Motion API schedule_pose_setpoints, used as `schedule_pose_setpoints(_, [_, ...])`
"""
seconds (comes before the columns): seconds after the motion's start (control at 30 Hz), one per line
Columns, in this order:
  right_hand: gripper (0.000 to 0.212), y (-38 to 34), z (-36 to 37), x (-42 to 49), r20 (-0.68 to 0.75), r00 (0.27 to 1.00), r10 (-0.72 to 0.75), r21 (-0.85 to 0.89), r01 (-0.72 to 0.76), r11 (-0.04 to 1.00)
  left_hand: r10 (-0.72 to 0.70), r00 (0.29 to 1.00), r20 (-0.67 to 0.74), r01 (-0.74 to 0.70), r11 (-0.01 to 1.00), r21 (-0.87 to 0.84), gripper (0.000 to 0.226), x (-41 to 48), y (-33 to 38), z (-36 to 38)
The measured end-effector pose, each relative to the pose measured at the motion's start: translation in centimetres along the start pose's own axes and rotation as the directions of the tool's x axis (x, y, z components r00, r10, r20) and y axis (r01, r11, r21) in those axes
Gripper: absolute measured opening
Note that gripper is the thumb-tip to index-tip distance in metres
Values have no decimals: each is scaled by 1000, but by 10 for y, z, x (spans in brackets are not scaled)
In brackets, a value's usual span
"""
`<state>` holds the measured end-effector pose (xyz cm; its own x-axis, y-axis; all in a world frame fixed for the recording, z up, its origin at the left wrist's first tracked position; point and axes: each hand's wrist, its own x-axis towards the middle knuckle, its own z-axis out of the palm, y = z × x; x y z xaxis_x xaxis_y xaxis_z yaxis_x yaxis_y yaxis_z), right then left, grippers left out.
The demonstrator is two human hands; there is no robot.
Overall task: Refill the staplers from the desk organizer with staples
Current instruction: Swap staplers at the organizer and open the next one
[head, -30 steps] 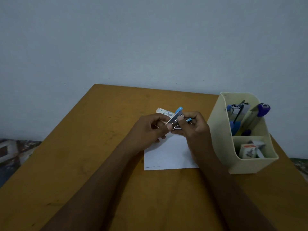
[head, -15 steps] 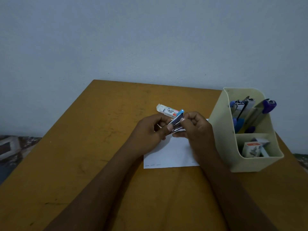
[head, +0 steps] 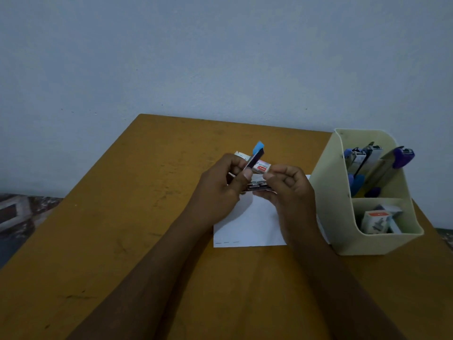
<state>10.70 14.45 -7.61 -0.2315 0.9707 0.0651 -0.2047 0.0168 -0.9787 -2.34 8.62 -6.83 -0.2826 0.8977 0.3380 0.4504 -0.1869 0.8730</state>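
Observation:
A small light-blue stapler (head: pixel 257 153) is held above the white paper (head: pixel 247 224), its top lid swung up and its metal base lying level between my hands. My left hand (head: pixel 220 185) grips the raised lid and the base's left end. My right hand (head: pixel 291 190) pinches the base's right end with curled fingers. Whether staples sit in the channel cannot be told. A small staple box (head: pixel 261 166) lies on the table just behind the stapler. At the right, the cream desk organizer (head: pixel 326 192) holds purple and blue staplers (head: pixel 402 157) at the back and small boxes (head: pixel 373 220) in its front pocket.
The wooden table (head: pixel 122 217) stands against a plain pale wall. Its left edge drops to a patterned floor (head: pixel 17 212). The organizer stands close to the table's right edge.
The stapler's lid has swung up to nearly upright and the base has turned level. The camera has tilted, so everything sits slightly lower and to the right.

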Motion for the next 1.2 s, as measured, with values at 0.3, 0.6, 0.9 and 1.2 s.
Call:
schedule_pose_setpoints(0.3, [13,-6,-7,6,-32,989,144,245,-132,961,-197,980,-27,192,972,-132,19,6,0,-25])
schedule_pose_setpoints(0.6, [12,-12,-9,5,-78,990,121,243,-99,965,-215,972,93,214,977,21,14,1,-7,-55])
schedule_pose_setpoints(0.9, [16,-12,-9,5,-56,995,78,254,-61,965,-144,979,141,76,913,401,16,3,-19,-43])
schedule_pose_setpoints(1.2, [17,-8,-9,6,-37,998,42,203,-34,979,-33,983,179,-54,888,458,36,1,-18,-29])
